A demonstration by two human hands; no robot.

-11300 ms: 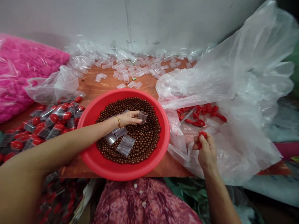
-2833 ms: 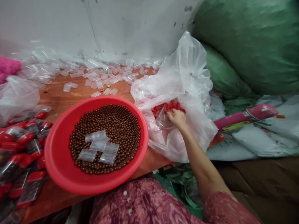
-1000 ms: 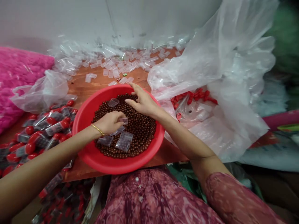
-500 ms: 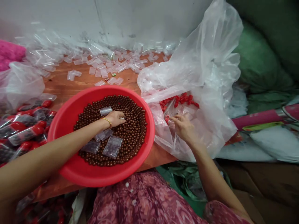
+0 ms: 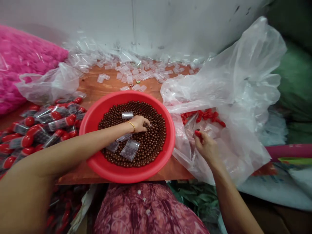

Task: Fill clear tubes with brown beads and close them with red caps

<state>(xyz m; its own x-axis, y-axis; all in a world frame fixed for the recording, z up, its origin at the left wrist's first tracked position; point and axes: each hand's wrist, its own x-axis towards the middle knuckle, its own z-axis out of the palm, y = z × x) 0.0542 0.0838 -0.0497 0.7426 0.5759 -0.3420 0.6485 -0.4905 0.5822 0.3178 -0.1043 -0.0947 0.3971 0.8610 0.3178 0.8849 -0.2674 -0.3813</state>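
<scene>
A red basin full of small brown beads sits at the table's near edge. Several clear little containers lie on the beads. My left hand rests in the beads with its fingers curled, pressing a clear container down into them. My right hand is at the mouth of a big clear plastic bag and pinches a red cap. More red caps lie deeper in that bag.
Filled containers with red caps are piled at the left. Loose empty clear containers litter the wooden table by the wall. A pink sack stands far left, and green sacks at the right.
My right hand has drawn back from the bag's caps with one red cap pinched in it. My left hand stays in the beads. The camera has swung back leftward.
</scene>
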